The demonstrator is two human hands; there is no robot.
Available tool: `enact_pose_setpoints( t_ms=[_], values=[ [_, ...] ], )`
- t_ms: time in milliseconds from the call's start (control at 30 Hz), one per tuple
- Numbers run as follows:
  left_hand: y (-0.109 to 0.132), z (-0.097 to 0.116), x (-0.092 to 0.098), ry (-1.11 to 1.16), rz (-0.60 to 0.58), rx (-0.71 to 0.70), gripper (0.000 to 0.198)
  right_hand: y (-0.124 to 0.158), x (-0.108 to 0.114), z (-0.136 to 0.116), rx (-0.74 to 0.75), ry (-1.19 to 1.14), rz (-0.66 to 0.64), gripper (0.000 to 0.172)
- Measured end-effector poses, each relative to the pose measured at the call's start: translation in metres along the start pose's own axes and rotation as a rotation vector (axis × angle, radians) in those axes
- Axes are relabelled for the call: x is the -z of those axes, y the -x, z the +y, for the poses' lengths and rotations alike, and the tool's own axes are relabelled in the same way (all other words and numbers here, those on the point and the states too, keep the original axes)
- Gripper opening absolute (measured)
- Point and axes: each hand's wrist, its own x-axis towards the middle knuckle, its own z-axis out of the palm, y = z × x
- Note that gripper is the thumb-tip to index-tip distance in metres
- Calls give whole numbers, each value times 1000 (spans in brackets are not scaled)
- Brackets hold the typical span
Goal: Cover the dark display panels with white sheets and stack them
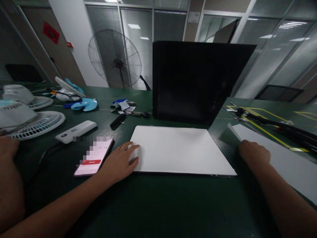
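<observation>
A white rectangular panel [178, 150] with a thin dark border lies flat on the green table. My left hand [122, 162] rests on its left edge, fingers spread and holding nothing. To the right, a large white sheet [284, 158] lies slanted, its far left corner slightly raised. My right hand [255, 155] is closed at the left edge of this sheet, with its fingertips hidden beneath the hand. Behind the white panel stands a large black panel [198, 82], upright and slanting on its right side. A smartphone [94, 158] with a lit screen lies beside my left wrist.
Left of the phone are a white power bank [76, 131] with a cable and white fan grilles [41, 124]. Blue fan blades [85, 104] lie farther back. Another person's arm [10, 185] enters at the left edge. Black rods [279, 124] lie at the right.
</observation>
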Motion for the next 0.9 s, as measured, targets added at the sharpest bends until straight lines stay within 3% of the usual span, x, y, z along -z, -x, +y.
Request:
enact_pose_setpoints(
  t_ms=[133,233,333,467,567,733,833,900],
  values=[
    [1,0,0,43,7,17,56,25,24,-27,38,26,105,45],
    [2,1,2,45,24,6,54,61,41,-62,143,37,191,45],
    [2,4,5,53,26,20,52,109,49,-105,418,65,264,37],
    [1,5,10,123,16,54,60,162,42,-147,859,28,179,28],
    [-1,2,11,196,17,130,71,182,31,-156,1140,-89,155,34],
    [-5,-4,2,132,28,127,77,199,29,-154,1357,-263,50,50],
    [-7,-7,-3,78,49,81,75,191,32,-152,1347,-348,36,57],
    [-8,-9,-3,90,49,91,71,170,30,-147,1195,-356,111,56]
  ],
)
